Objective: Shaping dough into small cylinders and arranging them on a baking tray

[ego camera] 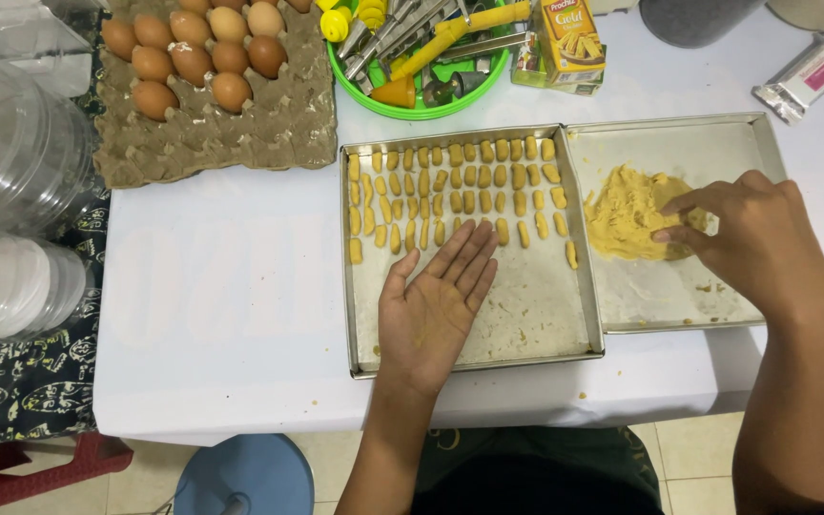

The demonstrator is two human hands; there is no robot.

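Left hand [436, 305] lay palm up, flat, fingers spread loosely and empty, over the bare lower part of the left baking tray [360, 324]. Fingertips pointed up and slightly right, toward the bottom row of dough pieces [460, 191], just short of touching them. Right hand [760, 243] reached in from the right over the right baking tray [765, 138], fingertips pinched into the edge of the yellow dough lump [627, 215]. Could not tell how much dough sat in the pinch.

Dough pieces were small stubby logs, mostly with long axis running away from the person, set in four rough rows across the upper half of the left tray. A few at the right end tilted a bit. One stray piece [356, 251] sat alone at the left wall, one lower at the right wall. Lower half of that tray was bare, dusted with crumbs.

Dough lump sat in the upper left of the right tray, near the shared edge where the two trays overlapped. Rest of that tray showed smears only.

Both trays stood close to the near edge of the white table [221, 305]. Wide open table surface to the left of the trays. Egg carton [240, 133] with brown eggs [193, 48] at upper left, green basket [412, 105] of tools above the left tray, yellow box [569, 43] beside it. Clear plastic containers [11, 143] stacked at far left.
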